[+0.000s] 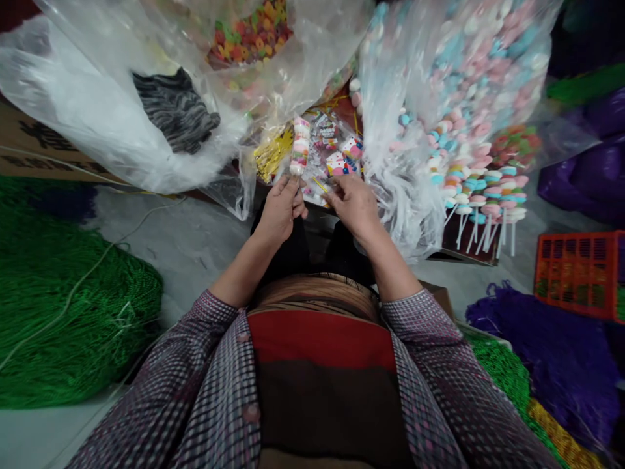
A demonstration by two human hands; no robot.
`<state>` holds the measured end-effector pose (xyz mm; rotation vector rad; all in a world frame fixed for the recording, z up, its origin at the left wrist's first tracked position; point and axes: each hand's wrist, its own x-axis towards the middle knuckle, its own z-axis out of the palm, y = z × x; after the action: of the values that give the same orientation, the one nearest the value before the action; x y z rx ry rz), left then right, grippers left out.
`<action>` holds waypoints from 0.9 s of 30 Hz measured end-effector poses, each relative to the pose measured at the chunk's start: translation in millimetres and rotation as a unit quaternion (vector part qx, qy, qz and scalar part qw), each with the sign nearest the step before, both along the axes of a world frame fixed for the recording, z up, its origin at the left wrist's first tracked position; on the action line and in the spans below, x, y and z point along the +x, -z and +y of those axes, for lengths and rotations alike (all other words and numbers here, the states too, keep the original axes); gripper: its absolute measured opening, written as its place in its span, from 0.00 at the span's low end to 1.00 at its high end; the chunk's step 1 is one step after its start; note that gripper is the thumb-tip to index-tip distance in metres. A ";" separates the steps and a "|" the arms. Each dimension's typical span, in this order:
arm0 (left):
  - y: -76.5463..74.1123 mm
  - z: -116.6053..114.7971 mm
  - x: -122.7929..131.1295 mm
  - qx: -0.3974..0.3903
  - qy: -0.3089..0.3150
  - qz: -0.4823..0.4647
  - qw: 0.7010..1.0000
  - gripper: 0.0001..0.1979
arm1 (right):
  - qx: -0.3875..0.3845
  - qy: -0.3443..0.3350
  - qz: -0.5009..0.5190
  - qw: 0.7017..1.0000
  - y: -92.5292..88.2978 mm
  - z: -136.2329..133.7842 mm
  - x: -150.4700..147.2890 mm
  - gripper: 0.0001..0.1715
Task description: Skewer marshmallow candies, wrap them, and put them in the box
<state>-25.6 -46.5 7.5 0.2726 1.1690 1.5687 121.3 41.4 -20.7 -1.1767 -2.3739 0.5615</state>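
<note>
A stacked pink-and-white candy stick [300, 144], pointed toward 12 o'clock, is gripped by the left hand [283, 205], and a thin yellow strip [319, 185] is pinched by the right hand [355, 202].

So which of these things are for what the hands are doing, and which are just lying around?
Seemingly in use:
- candy stick, in the left hand
- yellow strip, in the right hand
- gold strips, close by

Probably just lying around:
- green strings
- purple strings
- orange basket
</note>
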 end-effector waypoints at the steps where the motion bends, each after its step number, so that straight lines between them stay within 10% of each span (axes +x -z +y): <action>1: 0.2 0.3 0.4 -0.003 -0.001 -0.001 1.000 0.14 | 0.012 0.002 -0.015 1.000 -0.4 -2.6 -1.3 0.08; 16: 1.9 0.3 -0.8 -0.003 0.008 -0.008 1.000 0.13 | 0.021 0.017 0.071 0.997 11.2 -5.3 0.6 0.09; 27: 0.7 -4.3 17.5 -0.006 0.098 0.059 0.993 0.10 | -0.030 -0.026 0.112 0.993 -22.5 -28.4 -7.0 0.11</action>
<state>-8.2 -50.8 6.8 0.4636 1.2048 1.3883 114.3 13.0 1.8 -1.0205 -2.2148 0.7471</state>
